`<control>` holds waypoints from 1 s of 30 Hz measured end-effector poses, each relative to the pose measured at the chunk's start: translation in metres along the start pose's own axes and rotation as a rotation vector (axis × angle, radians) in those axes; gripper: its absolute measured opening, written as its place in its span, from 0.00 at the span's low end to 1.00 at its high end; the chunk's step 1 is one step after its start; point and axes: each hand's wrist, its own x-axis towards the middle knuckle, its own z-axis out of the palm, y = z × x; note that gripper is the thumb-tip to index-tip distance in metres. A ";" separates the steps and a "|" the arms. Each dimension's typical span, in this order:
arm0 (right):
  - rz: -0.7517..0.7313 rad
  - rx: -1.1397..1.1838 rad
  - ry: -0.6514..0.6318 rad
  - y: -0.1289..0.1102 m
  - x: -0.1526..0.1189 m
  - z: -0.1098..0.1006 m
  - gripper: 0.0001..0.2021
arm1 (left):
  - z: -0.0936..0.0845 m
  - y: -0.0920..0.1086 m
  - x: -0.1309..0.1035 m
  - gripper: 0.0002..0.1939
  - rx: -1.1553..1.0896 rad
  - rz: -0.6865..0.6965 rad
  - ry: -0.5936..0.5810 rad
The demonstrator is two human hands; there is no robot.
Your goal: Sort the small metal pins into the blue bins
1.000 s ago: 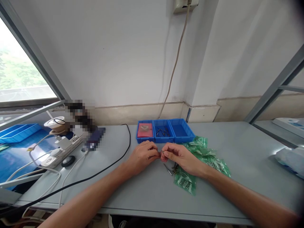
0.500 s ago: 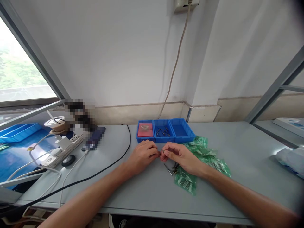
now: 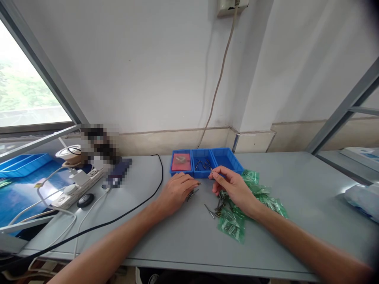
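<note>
Pinching pin [image 3: 211,171] in fingertips, right hand [image 3: 232,189] by near edge of blue trays [image 3: 229,173]. Left hand [image 3: 177,193] pinching small part [image 3: 199,183]; more pins [image 3: 191,195] under fingers, held or lying, can't tell. Green bags [image 3: 232,228] right.

forearms bare, angled inward from the lower corners, left forearm [image 3: 118,240], right forearm [image 3: 296,232]; left hand [image 3: 179,191] back up, fingers close together, gently bent; right hand [image 3: 233,191] near it, not touching, thumb and forefinger pinched, remaining fingers curled beneath
</note>
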 end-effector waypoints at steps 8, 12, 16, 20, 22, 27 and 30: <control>-0.009 0.041 0.057 0.005 0.002 -0.001 0.21 | -0.003 0.003 0.000 0.12 -0.016 -0.054 -0.015; -0.017 0.049 0.082 0.003 0.002 0.000 0.23 | -0.001 0.001 -0.001 0.09 0.000 -0.051 -0.004; -0.019 0.037 0.097 0.000 0.001 0.000 0.23 | -0.002 0.001 0.000 0.08 -0.027 -0.055 0.015; -0.010 0.034 0.106 -0.001 0.001 0.000 0.24 | -0.003 0.003 0.000 0.11 -0.033 -0.089 0.019; -0.006 0.037 0.109 -0.001 0.001 0.000 0.24 | -0.004 0.004 0.001 0.11 -0.029 -0.090 0.026; -0.023 0.052 0.107 -0.001 0.001 0.001 0.22 | -0.003 0.003 0.001 0.08 -0.010 -0.052 0.012; -0.036 0.063 0.104 -0.001 0.001 0.000 0.21 | -0.002 0.002 0.000 0.10 0.005 -0.051 0.000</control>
